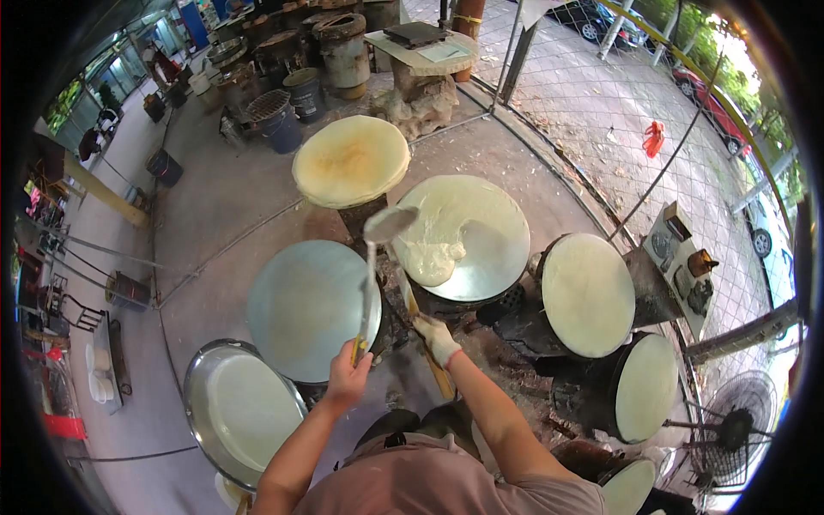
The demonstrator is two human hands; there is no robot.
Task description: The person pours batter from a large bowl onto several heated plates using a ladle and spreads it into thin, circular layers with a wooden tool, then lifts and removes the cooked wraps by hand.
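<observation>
My left hand (347, 378) grips the yellow end of a long-handled ladle (372, 279). The ladle's bowl is blurred and hangs by the left edge of a round griddle (498, 266). Pale batter (433, 260) covers the griddle's upper left part in a thick, uneven layer, while bare metal shows at its lower right. In my right hand (439, 340), which wears a pale glove, is a long wooden-handled tool (439, 375). Its far end lies at the griddle's lower left edge, and its head is hard to make out.
To the left are a grey round plate (309, 309) and a metal basin (190, 410) of pale batter. Ahead lies a stack of round flatbreads (350, 161). Pale sheets cover griddles (588, 296) at right, near a fan (734, 429) and a wire fence (592, 112).
</observation>
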